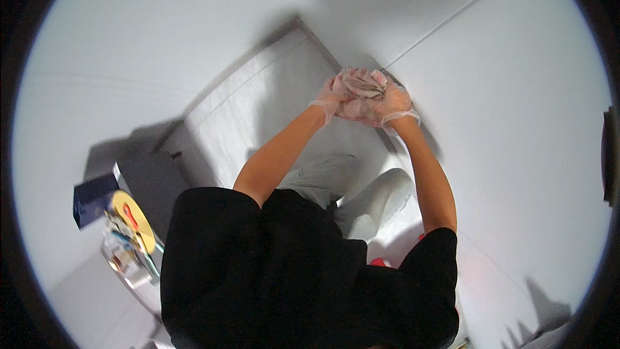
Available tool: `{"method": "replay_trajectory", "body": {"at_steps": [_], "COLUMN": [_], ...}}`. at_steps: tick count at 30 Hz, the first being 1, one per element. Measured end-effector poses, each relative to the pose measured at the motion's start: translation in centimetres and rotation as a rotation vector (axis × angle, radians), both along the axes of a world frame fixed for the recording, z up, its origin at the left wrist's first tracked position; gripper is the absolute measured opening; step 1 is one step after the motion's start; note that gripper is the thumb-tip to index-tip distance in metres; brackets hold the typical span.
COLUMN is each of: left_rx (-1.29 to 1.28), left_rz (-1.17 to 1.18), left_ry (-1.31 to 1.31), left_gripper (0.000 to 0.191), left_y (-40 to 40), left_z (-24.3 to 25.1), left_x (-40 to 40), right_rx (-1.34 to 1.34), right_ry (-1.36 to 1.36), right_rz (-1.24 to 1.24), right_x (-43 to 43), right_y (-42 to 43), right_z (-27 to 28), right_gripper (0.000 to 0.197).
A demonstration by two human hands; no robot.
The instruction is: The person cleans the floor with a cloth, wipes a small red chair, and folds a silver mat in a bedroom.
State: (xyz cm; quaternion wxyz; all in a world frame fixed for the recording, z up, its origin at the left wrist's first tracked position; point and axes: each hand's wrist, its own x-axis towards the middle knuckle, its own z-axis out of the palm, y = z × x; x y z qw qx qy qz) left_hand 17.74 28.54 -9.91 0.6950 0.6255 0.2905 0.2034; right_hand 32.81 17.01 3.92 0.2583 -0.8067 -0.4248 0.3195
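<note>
Both hands wear thin clear disposable gloves and are raised in front of me, close together. Between them is a crumpled cloth (366, 88), greyish with pink parts. My left hand (333, 93) grips its left side, and my right hand (398, 100) grips its right side. Folds of the cloth and the loose glove film hide some of the fingers. Behind the hands is the white wall panel (508, 121), near its seam and the grey skirting; whether the cloth touches the wall cannot be told.
A grey floor (232, 102) runs into the wall corner ahead. To the left, a dark cabinet (152, 182) stands beside a dark blue box (94, 199), a yellow tape roll (140, 213) and a clear container (127, 261) of small items. Something red (378, 262) shows beside my legs.
</note>
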Motion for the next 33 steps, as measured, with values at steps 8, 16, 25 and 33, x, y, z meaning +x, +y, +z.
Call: {"method": "replay_trajectory", "body": {"at_steps": [8,16,25,33], "left_rx": [-0.050,-0.177,-0.078,-0.191], "left_rz": [0.295,0.455,0.453,0.689], "left_ry": [0.199,-0.014,-0.118,-0.082], "left_gripper": [0.050,0.057,0.073,0.070], "left_y": [-5.9,-7.1,-10.4,-9.4], "left_z": [7.8,12.3,19.3,19.9], "left_x": [-1.0,-5.8,-11.7,-22.2], "right_rx": [-0.221,-0.127,0.039,0.066], "right_ry": [-0.275,-0.044,0.102,1.113], "right_rz": [0.235,0.152,0.178,0.088], "right_x": [1.7,2.2,-2.1,-13.8], "right_y": [-0.8,1.7,-0.8,1.1], "right_z": [2.1,3.7,4.3,3.7], "right_gripper": [0.062,0.069,0.071,0.065]}}
